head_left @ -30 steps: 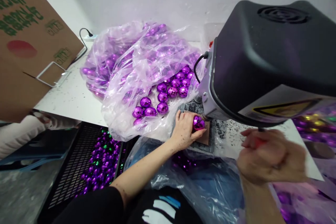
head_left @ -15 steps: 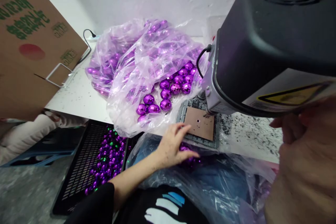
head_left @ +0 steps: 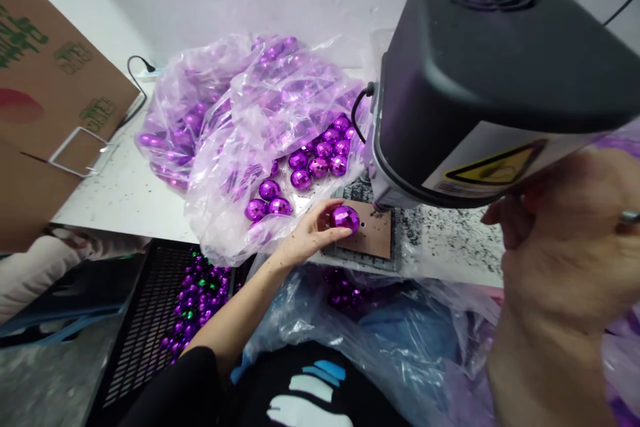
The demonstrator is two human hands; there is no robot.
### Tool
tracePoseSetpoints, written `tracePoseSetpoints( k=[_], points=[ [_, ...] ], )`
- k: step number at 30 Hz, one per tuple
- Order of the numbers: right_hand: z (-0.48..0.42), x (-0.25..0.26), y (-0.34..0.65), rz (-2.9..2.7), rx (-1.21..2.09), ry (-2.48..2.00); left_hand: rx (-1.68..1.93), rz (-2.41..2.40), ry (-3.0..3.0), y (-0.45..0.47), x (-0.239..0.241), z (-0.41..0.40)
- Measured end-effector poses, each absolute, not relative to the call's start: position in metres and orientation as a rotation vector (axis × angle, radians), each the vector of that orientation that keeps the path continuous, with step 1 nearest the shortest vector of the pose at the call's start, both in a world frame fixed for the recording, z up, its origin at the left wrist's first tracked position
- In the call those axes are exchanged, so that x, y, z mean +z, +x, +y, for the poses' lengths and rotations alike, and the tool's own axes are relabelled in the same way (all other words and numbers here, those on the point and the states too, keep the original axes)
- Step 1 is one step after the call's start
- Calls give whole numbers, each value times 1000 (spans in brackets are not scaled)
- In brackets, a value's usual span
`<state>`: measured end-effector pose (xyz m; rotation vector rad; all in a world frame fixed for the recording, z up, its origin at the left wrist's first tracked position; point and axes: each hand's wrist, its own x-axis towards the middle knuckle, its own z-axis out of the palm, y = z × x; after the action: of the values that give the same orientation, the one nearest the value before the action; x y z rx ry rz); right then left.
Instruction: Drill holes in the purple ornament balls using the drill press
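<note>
A shiny purple faceted ball (head_left: 345, 219) is pinched between the thumb and fingers of my left hand (head_left: 311, 230), over the left part of a brown board (head_left: 375, 240). The board has a small hole and lies on a dark metal base (head_left: 395, 261). Above it juts a black-housed machine (head_left: 480, 73) with a yellow warning label; its working end is mostly hidden. My right hand (head_left: 575, 233) is curled at the machine's right underside. A metal rod end shows beside it, but what the fingers hold is hidden.
A clear plastic bag (head_left: 225, 180) of purple balls (head_left: 319, 167) spreads over the white table (head_left: 100, 187). Dark chips litter it. A cardboard box (head_left: 55, 113) stands left, above another person's pale sleeve (head_left: 30, 273). A black crate (head_left: 135, 327) holds purple and green pieces. Plastic sheeting (head_left: 320, 327) covers my lap.
My left hand has risen from the table's front edge to the board and now holds a purple ball. The view has shifted right; my right hand stays by the machine.
</note>
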<state>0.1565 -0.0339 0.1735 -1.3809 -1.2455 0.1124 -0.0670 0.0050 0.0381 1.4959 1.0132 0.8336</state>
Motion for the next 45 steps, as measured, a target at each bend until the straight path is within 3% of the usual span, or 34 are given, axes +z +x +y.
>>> tracePoseSetpoints(
  k=[8, 15, 22, 29, 45],
  points=[
    [-29, 178, 158, -1254, 143, -1328, 843, 941, 1220, -42, 23, 9],
    [-25, 179, 153, -1227, 73, -1296, 1002, 1198, 1640, -27, 5, 9],
    [-26, 179, 154, -1246, 78, -1301, 1037, 1134, 2155, -18, 2, 7],
    [-26, 179, 151, -1225, 38, -1274, 982, 1226, 2115, -6, 1, 1],
    [-45, 118, 151, -1199, -93, -1173, 879, 1323, 2201, 0, 2, -1]
  ],
)
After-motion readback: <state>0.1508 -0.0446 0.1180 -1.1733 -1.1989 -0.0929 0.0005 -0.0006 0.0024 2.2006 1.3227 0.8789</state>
